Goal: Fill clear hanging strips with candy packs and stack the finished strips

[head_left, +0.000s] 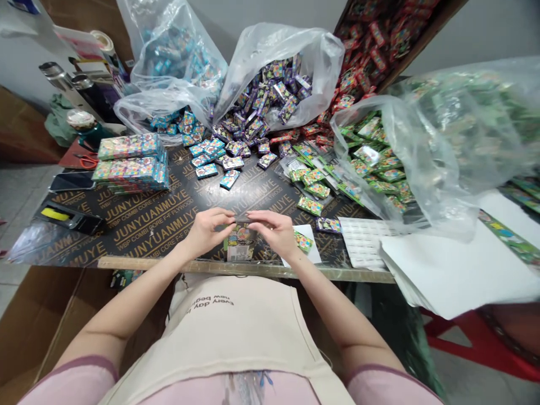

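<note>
Near the front edge of the dark plywood table, a small printed plastic bag stands or lies between my hands, with green and yellow print on its front. My left hand pinches the left part of its top edge between thumb and fingers. On the right part of that edge, my right hand is closed in the same way. Both sets of fingertips nearly meet. Whether anything is inside the bag I cannot tell. Just right of my right hand, a green packet lies on a white paper sheet.
Blue packets, purple packets and green packets spread before open plastic bags. On the left are stacked packs, a tape dispenser, scissors and a phone. White sheets overhang the right front edge.
</note>
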The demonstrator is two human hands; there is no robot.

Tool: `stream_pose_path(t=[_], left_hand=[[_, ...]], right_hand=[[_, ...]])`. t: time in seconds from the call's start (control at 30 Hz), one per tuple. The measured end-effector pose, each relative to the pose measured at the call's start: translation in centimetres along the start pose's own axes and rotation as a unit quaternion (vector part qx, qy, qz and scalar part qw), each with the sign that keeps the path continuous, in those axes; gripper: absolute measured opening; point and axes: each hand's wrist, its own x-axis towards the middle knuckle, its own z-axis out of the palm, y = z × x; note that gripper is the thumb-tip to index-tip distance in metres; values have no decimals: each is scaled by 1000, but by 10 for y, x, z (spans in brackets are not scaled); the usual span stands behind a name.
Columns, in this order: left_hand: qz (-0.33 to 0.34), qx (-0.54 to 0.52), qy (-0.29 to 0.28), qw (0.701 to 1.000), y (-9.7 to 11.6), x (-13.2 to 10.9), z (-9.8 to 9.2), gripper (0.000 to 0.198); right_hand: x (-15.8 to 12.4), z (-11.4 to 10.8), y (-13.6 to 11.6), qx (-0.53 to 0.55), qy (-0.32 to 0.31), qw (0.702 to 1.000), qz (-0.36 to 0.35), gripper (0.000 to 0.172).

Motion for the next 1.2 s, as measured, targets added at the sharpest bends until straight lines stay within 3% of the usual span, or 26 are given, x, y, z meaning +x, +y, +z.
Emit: stream_pose_path(t=[0.17, 0.27, 0.37, 0.43, 0.5, 0.57, 0.67, 0.73, 0.83, 0.9, 0.97, 1.07, 1.2], left_hand=[[29, -30, -7, 999, -8, 1, 6, 8], [25, -47, 27, 998, -12, 6, 7, 7], [-36, -63, 144, 987, -27, 9, -2, 10], [-86, -69, 242, 964, -47, 6, -11, 15], [-132, -56, 316, 938, -73, -3, -20, 21], [-184, -12, 337, 923, -100, -18, -29, 24], [-261, 106, 256, 925, -128, -42, -40, 17], [-259, 196, 212, 922, -132, -51, -44, 16], [-154, 271, 147, 939, -120, -46, -39, 23], [-62, 278, 29, 958, -108, -36, -25, 42], [9, 277, -112, 954, -99, -25, -5, 76], [55, 284, -235, 928, -95, -17, 22, 103], [13, 332, -230, 915, -99, -19, 27, 94]], right_hand=[[-12, 4, 9, -38, -11, 998, -42, 20], [-5, -6, 8, -26, -2, 999, -47, 27], [8, -29, 16, -16, 80, 996, -28, 45], [19, -42, 33, -50, 129, 990, -9, 45], [31, -46, 58, -107, 117, 987, 6, 39], [45, -40, 83, -165, 73, 984, 10, 36], [74, -18, 107, -245, 9, 969, -11, 35], [97, -1, 111, -295, -22, 955, -30, 46], [133, 26, 109, -374, -43, 926, -22, 76], [151, 41, 107, -418, -49, 907, -5, 86], [163, 53, 108, -438, -51, 898, -7, 84], [163, 56, 116, -431, -56, 900, -34, 76], [133, 28, 128, -405, -63, 910, -59, 74]])
